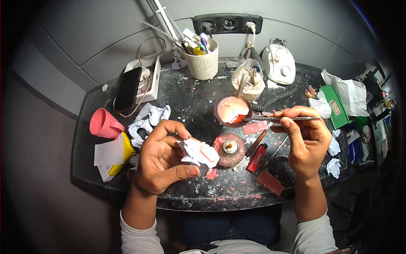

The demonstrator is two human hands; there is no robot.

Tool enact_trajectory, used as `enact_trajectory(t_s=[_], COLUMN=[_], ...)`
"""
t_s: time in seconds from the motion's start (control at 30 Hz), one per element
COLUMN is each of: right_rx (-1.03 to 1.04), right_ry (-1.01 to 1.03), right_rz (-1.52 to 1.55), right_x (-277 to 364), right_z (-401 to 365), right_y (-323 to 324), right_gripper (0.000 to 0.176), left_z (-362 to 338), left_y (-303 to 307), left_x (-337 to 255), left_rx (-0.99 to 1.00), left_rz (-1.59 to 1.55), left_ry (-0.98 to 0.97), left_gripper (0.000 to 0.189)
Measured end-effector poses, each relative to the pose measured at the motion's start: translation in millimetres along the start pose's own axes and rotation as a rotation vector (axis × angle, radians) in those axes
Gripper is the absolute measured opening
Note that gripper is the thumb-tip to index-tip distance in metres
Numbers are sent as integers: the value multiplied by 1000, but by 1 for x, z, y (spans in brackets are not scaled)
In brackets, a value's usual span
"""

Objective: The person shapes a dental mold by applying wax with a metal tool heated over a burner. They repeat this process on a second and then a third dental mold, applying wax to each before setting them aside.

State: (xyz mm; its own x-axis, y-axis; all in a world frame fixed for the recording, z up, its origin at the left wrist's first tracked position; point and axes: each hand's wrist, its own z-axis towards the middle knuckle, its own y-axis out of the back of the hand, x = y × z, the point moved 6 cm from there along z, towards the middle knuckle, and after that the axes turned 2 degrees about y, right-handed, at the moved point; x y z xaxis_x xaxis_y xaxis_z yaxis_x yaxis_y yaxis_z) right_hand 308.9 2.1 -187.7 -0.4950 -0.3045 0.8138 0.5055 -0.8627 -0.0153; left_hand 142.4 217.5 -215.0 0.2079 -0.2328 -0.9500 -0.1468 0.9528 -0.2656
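Observation:
In my left hand (163,158) is a white plaster dental cast (196,153) with a smooth pale pink patch of wax on it, gripped between thumb and fingers. My right hand (306,137) pinches a thin metal wax spatula (292,119) like a pen. Its tip reaches over the rim of a small dark pan (232,109) of pink wax, partly melted, with a redder piece near the tip. Between my hands stands a round glass spirit burner (229,149); I cannot make out a flame.
Near the burner lie a red lighter (256,158), a brown-handled tool (256,142) and a pink wax sheet (270,182). A pink cup (105,123), plaster pieces and a phone (128,89) are at left. Behind stand a white basket (203,61) and a white device (279,64). A green box (335,106) sits right.

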Motion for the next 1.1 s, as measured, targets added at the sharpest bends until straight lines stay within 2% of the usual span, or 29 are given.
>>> enact_trajectory(t_s=[0.33,0.43,0.53,0.63,0.7,0.77,0.83,0.93,1.1], right_rx=[-15,-7,128,158,150,102,69,90,138], right_ry=[25,-4,-75,-73,-66,-62,-43,119,114], right_rz=[30,172,184,148,169,208,209,304,316], right_x=[-1,4,-2,-4,6,10,10,17,18], right_z=[0,-1,-5,-7,-5,-6,-10,-13,-16], right_y=[-1,2,-6,-8,-9,-5,-2,-2,-9], right_gripper=[7,8,8,7,7,9,10,14,15], left_z=[0,0,0,3,2,2,1,1,2], left_y=[0,1,1,-5,-3,0,-1,-1,-3], left_x=[0,1,5,4,5,4,4,5,8], left_rx=[14,25,41,57,-28,19,70,53,53], left_rz=[18,23,11,-14,-21,-5,10,55,78], left_ry=[2,1,34,-8,19,-1,-20,-17,-8], left_gripper=[58,59,59,58,64,60,56,56,55])
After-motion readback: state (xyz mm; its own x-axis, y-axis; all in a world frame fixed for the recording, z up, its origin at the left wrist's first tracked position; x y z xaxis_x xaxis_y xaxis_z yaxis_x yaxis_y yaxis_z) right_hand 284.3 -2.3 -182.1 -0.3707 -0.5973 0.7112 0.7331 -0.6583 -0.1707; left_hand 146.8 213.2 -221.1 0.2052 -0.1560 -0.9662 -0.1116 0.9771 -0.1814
